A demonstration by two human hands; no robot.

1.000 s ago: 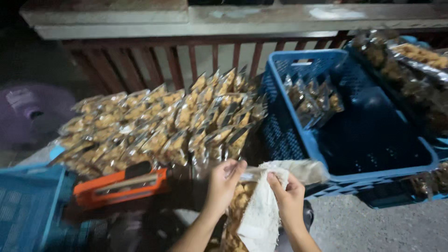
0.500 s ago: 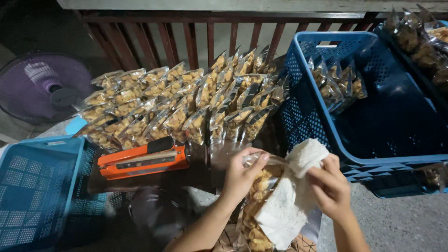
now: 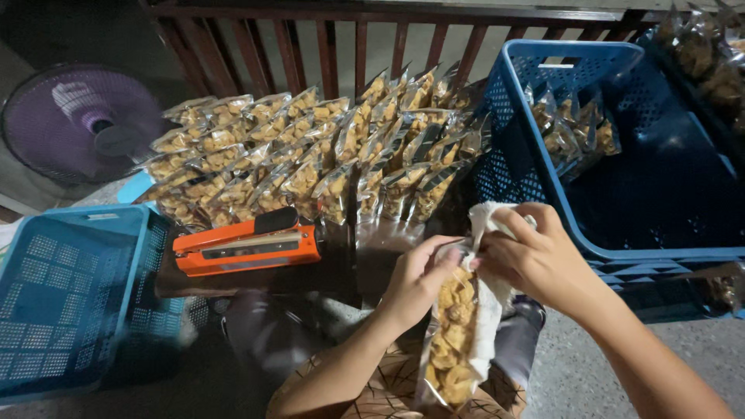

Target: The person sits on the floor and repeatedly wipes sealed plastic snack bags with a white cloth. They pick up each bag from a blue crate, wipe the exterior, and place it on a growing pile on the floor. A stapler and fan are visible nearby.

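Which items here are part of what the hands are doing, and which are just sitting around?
In hand:
- left hand pinching the top of the clear snack bag
- right hand holding the white cloth against it

Lying about:
- orange heat sealer
- rows of filled bags
- dark blue crate
- light blue basket
- purple fan

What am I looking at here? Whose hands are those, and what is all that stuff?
There is just one picture, taken by a camera worn on a person's head, looking down at their own two hands. The left hand pinches the top of a clear snack bag full of golden chips. The right hand holds a white cloth against the bag. Ahead lie rows of filled bags and an orange bag sealer. A big blue crate on the right holds a few bags. A smaller blue basket and a fan are on the left.
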